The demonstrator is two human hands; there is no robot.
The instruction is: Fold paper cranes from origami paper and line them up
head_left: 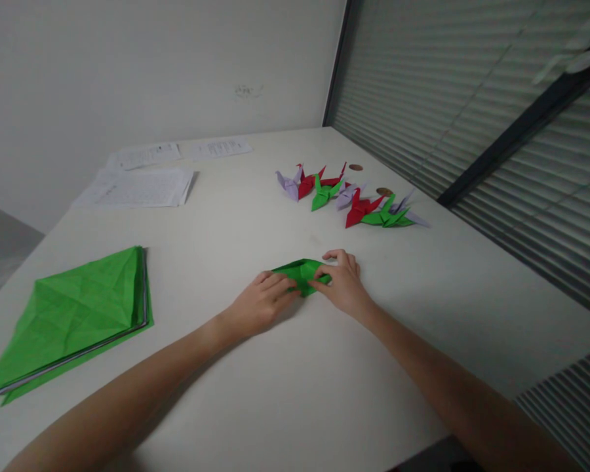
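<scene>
A small green folded paper [301, 270] lies on the white table [285, 367] in front of me. My left hand [260, 303] presses its near left edge with closed fingers. My right hand [343, 280] pinches its right end between thumb and fingers. Both hands rest on the tabletop around the paper.
A stack of creased paper squares with a green sheet [78, 309] on top lies at the left. Several finished paper cranes [354, 196] in red, green and lilac stand further back right. Printed sheets [137, 185] lie at the far left. Window blinds [476, 98] run along the right edge.
</scene>
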